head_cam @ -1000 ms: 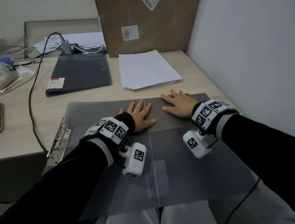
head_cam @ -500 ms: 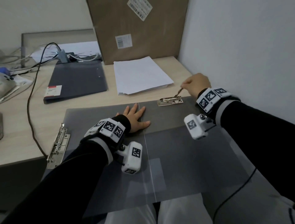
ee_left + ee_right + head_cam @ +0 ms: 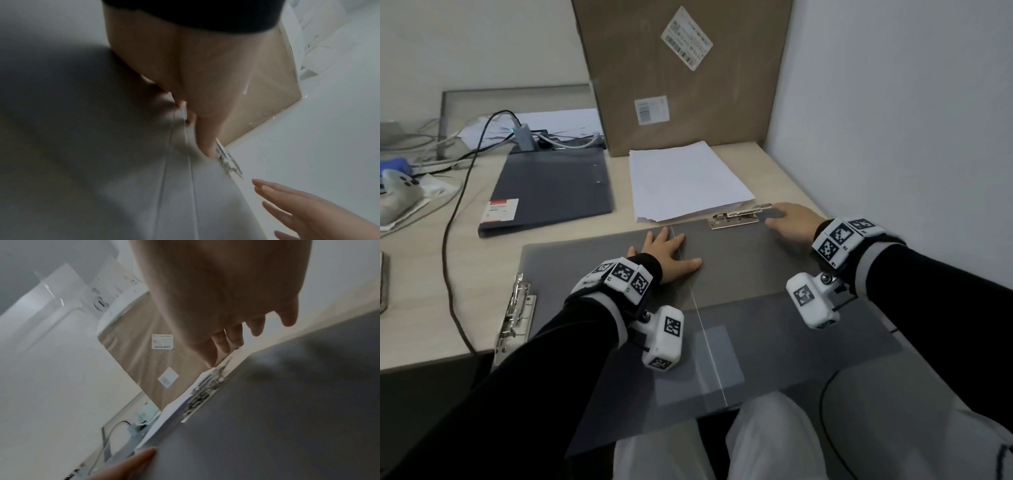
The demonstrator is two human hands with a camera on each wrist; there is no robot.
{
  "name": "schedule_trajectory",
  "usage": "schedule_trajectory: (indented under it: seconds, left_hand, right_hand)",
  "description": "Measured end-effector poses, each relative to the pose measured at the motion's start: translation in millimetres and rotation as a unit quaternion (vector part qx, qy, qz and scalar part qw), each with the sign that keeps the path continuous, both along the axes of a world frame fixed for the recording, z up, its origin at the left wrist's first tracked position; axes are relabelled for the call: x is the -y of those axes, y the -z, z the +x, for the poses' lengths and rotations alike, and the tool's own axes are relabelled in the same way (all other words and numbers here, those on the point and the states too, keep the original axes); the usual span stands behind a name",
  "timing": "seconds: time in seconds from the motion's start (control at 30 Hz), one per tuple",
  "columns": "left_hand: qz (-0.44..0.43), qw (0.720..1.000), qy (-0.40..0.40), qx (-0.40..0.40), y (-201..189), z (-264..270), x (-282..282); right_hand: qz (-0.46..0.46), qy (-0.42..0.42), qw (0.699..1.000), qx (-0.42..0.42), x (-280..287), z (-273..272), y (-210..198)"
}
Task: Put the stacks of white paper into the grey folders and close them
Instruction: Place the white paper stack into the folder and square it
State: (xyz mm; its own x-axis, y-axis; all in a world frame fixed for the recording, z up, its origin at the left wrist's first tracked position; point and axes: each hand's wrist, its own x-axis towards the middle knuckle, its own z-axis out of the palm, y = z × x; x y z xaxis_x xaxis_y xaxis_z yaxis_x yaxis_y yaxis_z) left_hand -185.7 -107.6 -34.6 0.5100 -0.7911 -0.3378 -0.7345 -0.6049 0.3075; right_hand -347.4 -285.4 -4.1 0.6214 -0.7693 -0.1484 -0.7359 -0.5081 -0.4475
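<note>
Grey plastic folder (image 3: 739, 274) is lying open under the flat left hand (image 3: 671, 257) while the right hand (image 3: 791, 222), having released the metal clip (image 3: 736, 217), is resting open-fingered beside it, ready for the white paper stack (image 3: 685, 181).

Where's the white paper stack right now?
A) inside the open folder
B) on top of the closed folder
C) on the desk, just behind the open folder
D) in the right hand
C: the white paper stack lies on the desk beyond the open grey folder, in front of the cardboard box.
</note>
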Motion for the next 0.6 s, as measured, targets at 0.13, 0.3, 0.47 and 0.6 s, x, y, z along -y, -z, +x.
schedule_trajectory:
  seconds: [0.13, 0.3, 0.47, 0.6]
  left_hand:
    - [-0.108, 0.988, -0.031, -0.109, -17.9, 14.9, 2.0]
    - [-0.206, 0.959, -0.150, -0.125, -38.4, 61.7, 31.0]
    - [-0.241, 0.920, -0.258, -0.171, -36.3, 96.2, 71.8]
    - [-0.196, 0.926, -0.267, -0.179, -25.3, 104.5, 95.4]
  right_hand:
    - [0.025, 0.021, 0.995, 0.092, 9.1, 30.0, -13.8]
    - [0.044, 0.028, 0.994, 0.095, 28.5, 80.7, -24.0]
    - [0.087, 0.050, 0.995, 0.026, 58.6, 122.3, -21.3]
    - [0.138, 0.052, 0.989, -0.008, 76.1, 137.9, -8.0]
